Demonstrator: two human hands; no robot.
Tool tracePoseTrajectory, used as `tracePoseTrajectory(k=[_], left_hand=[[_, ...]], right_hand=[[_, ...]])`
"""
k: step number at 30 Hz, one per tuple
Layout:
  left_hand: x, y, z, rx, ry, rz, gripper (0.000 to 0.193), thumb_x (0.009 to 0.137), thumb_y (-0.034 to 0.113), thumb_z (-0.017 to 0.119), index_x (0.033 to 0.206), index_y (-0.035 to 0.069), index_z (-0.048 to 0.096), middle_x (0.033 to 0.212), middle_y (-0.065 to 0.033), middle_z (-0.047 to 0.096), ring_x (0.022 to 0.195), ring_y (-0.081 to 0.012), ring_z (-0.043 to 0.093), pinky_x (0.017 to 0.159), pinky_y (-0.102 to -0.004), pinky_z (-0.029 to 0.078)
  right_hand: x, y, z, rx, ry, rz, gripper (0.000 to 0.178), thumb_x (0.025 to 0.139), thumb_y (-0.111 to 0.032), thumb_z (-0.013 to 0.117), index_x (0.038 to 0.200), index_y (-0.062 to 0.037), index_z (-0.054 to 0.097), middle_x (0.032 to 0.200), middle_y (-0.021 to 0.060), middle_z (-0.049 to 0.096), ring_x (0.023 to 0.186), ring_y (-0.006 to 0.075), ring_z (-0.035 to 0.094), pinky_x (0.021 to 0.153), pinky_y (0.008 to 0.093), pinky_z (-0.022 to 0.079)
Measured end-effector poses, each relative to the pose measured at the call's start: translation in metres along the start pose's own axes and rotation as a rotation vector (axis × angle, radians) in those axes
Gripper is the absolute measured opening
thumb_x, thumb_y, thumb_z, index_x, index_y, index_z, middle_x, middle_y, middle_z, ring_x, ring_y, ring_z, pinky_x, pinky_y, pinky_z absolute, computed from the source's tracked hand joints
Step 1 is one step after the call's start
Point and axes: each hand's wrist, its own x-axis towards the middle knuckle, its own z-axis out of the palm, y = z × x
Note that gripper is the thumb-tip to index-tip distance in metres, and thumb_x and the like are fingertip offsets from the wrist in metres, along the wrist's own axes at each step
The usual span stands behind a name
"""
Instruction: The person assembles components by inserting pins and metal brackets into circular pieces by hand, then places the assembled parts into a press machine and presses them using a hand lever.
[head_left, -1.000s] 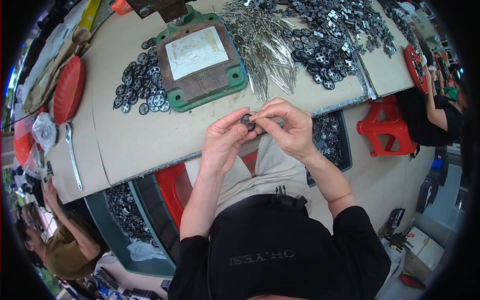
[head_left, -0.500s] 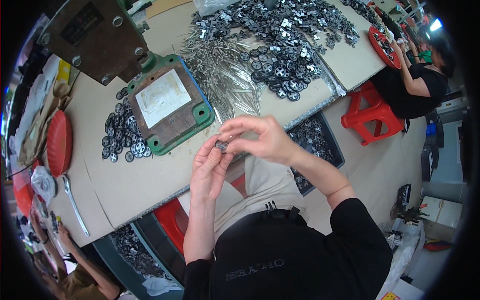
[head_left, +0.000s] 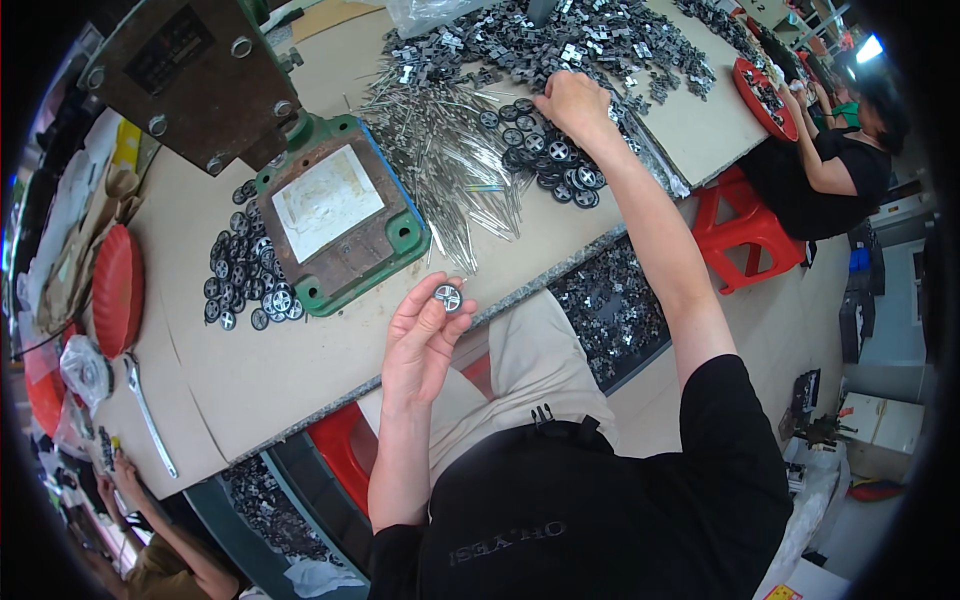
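My left hand [head_left: 420, 340] is closed in front of the table edge, pinching a small toy wheel [head_left: 448, 297] with a black rim and silver spokes between thumb and fingers. A thin pin tip seems to show just above it. My right hand [head_left: 577, 104] is stretched out over the far side of a pile of similar wheels [head_left: 560, 150], where it meets the heap of dark clip-like parts [head_left: 520, 50]. Its fingers are curled downward, and whatever lies between the fingertips is hidden. Left of these wheels spreads a heap of thin metal pins [head_left: 440, 150].
A green press [head_left: 340, 215] with a white pad stands on the table [head_left: 250, 380]. More wheels [head_left: 240, 265] lie left of it. An adjustable wrench [head_left: 150, 415] and a red tray [head_left: 118, 290] are farther left. A bin of parts [head_left: 610, 310] sits below the table edge. Other people work on both sides.
My right hand has left the wheel at my left hand and moved up and away to the wheel pile. The left hand stays put, its wheel now showing its spoked face.
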Motion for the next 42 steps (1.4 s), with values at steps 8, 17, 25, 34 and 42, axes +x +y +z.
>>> tracePoseTrajectory(k=[8,17,25,34,42], left_hand=[[-0.002,0.001,-0.003,0.004,-0.011,0.012,0.033,0.087,0.009,0.055,0.118,0.0,0.048,0.11,-0.0164,0.056,0.09,-0.0242,0.061,0.076,-0.0286,0.055],[0.0,-0.002,0.002,0.008,0.007,0.025,0.032,0.087,0.008,0.054,0.117,-0.001,0.048,0.11,-0.0156,0.056,0.091,-0.0233,0.061,0.077,-0.0278,0.054],[-0.002,-0.005,0.007,0.072,0.045,0.078,0.031,0.087,0.009,0.055,0.116,-0.001,0.049,0.107,-0.0142,0.058,0.091,-0.0224,0.061,0.077,-0.0271,0.053],[-0.003,-0.006,0.01,0.061,0.082,0.078,0.028,0.086,0.006,0.055,0.113,-0.002,0.049,0.104,-0.013,0.059,0.089,-0.0228,0.062,0.077,-0.0278,0.053],[-0.002,-0.007,0.01,0.07,0.09,0.088,0.028,0.086,0.006,0.056,0.112,-0.002,0.05,0.103,-0.0126,0.059,0.089,-0.0224,0.062,0.077,-0.0275,0.053]], right_hand=[[-0.024,0.002,-0.023,0.593,0.02,-0.059,0.023,0.081,-0.022,0.056,0.085,-0.0017,0.065,0.077,0.0157,0.065,0.073,0.0292,0.063,0.07,0.0359,0.048],[-0.128,-0.028,-0.039,1.461,-0.492,-0.011,0.022,0.087,-0.02,0.056,0.09,0.0009,0.058,0.065,0.0024,0.056,0.05,0.0064,0.05,0.046,0.0187,0.04],[-0.17,-0.044,-0.041,1.704,-0.551,0.033,0.018,0.089,-0.017,0.054,0.093,0.0012,0.056,0.067,0.0034,0.056,0.057,0.0065,0.053,0.048,0.0205,0.044],[-0.177,-0.047,-0.046,1.694,-0.539,0.029,0.018,0.089,-0.015,0.053,0.094,0.0017,0.056,0.067,0.0044,0.057,0.055,0.0073,0.053,0.047,0.0203,0.045],[-0.179,-0.048,-0.048,1.642,-0.491,-0.05,0.015,0.089,-0.013,0.053,0.092,0.0015,0.056,0.067,0.0037,0.056,0.056,0.0072,0.053,0.047,0.02,0.045]])
